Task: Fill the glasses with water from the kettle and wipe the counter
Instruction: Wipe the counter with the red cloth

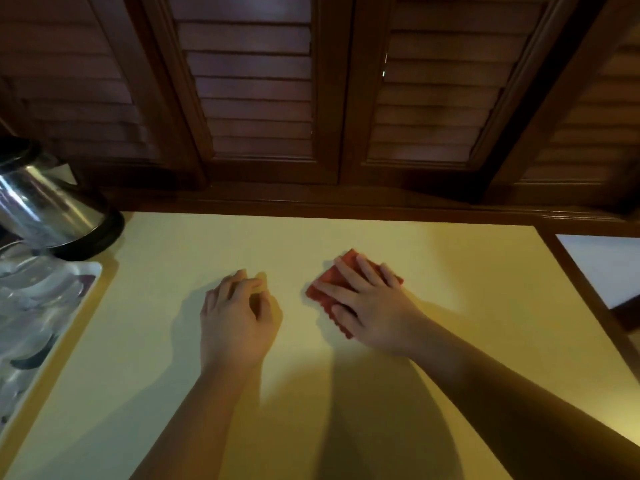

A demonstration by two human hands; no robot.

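Left hand (239, 320) curled, empty | right hand (372, 306) flat on red cloth (327, 289) | glasses (31, 299) blurred, cut off

I see the folded red cloth (332, 285) lying flat on the pale yellow counter (450, 278), right of centre, its near edge scalloped; my right hand (370, 306) covers much of it. The steel kettle (48, 206) stands upright on its black base at the counter's far left corner, lid closed. Just in front of it, the clear glasses (31, 299) sit on a white tray (94, 271) along the left edge; I cannot tell their fill.
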